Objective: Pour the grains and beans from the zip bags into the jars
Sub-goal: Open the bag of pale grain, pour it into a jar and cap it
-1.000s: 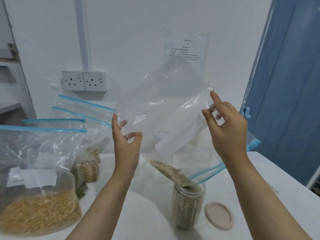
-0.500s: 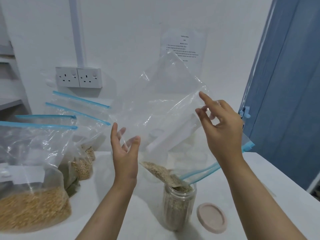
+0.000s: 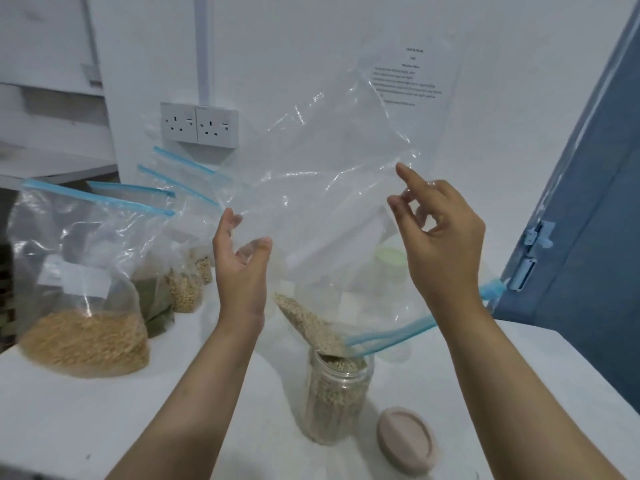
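Pouring was in hand: both hands, left (image 3: 242, 268) and right (image 3: 441, 240), pinched the upturned bag (image 3: 322, 174), its mouth at the nearly full jar (image 3: 336, 393) on the counter (image 3: 86, 420). Next, I judged, shake out the remaining grains (image 3: 308, 323).

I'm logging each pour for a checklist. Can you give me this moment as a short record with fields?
bag in hand: clear zip bag, upended, zip end down at the jar mouth
left hand: holds the bag's left edge
right hand: pinches the bag's upper right edge
contents: pale grain sliding into the jar
jar: upright, nearly full
lid: off, lying right of the jar
waiting: other filled bags on the left
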A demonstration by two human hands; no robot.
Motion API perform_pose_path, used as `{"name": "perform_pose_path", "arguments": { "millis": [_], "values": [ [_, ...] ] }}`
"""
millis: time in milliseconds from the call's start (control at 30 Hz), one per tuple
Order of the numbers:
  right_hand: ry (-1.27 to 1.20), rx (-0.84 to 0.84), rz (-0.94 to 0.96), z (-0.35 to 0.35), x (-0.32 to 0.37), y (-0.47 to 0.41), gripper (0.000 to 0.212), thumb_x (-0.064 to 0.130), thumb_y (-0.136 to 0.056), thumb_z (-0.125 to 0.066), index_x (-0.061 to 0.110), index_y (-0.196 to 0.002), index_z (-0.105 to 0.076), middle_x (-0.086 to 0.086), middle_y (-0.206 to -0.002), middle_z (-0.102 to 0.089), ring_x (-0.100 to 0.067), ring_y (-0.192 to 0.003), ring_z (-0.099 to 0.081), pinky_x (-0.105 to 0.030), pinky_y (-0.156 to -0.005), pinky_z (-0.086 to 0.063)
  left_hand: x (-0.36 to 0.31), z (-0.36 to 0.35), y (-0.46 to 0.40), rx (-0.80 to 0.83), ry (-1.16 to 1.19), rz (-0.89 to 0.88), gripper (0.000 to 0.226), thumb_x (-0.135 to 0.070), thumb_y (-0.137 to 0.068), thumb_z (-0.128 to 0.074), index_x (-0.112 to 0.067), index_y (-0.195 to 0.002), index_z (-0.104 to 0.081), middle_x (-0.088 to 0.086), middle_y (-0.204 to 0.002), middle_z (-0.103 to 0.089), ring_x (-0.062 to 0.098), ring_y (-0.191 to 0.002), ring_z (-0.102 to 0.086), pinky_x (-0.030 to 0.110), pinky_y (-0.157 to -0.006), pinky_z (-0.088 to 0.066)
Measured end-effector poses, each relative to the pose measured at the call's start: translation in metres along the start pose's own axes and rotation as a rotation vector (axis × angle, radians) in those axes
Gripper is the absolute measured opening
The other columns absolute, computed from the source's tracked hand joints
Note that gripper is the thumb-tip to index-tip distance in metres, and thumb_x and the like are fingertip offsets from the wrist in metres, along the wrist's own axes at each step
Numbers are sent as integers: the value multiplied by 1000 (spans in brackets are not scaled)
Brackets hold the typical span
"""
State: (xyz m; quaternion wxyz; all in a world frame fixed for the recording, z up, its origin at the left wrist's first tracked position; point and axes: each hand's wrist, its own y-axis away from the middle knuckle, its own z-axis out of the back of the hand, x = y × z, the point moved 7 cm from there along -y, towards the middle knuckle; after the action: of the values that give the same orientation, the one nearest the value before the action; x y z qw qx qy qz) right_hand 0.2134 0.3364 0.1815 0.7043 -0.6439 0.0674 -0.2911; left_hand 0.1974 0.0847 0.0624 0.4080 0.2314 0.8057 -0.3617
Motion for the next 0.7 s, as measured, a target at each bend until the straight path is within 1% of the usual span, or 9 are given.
{"name": "perform_pose_path", "arguments": {
  "millis": [167, 300, 367, 600, 700],
  "values": [
    [-64, -4, -10, 1, -3, -2, 37, 15, -93, -68, 16, -130, -64, 4, -86, -60, -16, -65, -49, -28, -71, -47, -5, -1, 3, -27, -18, -23, 63, -7, -95, -60, -34, -146, -36, -26, -132, -47, 3, -99, -58, 42, -107, -46],
    [-107, 4, -19, 0, -3, -4, 37, 15, -94, -68, 16, -130, -64, 0, -87, -62, -17, -65, -49, -27, -71, -47, -8, -1, 3, -40, -34, -24, 64, -7, -95, -60, -33, -147, -35, -29, -130, -46, -5, -95, -58, 42, -108, -46],
    [-124, 3, -26, 1, -3, -5, 38, 15, -94, -68, 15, -131, -64, 1, -87, -61, -17, -65, -49, -26, -71, -47, -10, -1, 4, -41, -42, -27, 64, -7, -95, -60, -33, -148, -34, -29, -130, -46, -7, -95, -59, 42, -108, -45],
    [-148, -7, -52, 4, -2, -1, 39, 15, -94, -67, 15, -132, -62, -1, -88, -62, -18, -64, -49, -29, -71, -48, -13, -3, 5, -37, -68, -50, 65, -10, -95, -61, -35, -148, -34, -31, -130, -45, -1, -101, -58, 44, -109, -45],
    [-166, -12, -77, 6, -2, 0, 40, 15, -94, -67, 15, -133, -62, 4, -88, -60, -17, -66, -51, -25, -72, -48, -15, -5, 5, -28, -75, -59, 65, -10, -95, -61, -36, -148, -34, -31, -131, -45, 1, -103, -58, 44, -109, -45]
  ]
}}
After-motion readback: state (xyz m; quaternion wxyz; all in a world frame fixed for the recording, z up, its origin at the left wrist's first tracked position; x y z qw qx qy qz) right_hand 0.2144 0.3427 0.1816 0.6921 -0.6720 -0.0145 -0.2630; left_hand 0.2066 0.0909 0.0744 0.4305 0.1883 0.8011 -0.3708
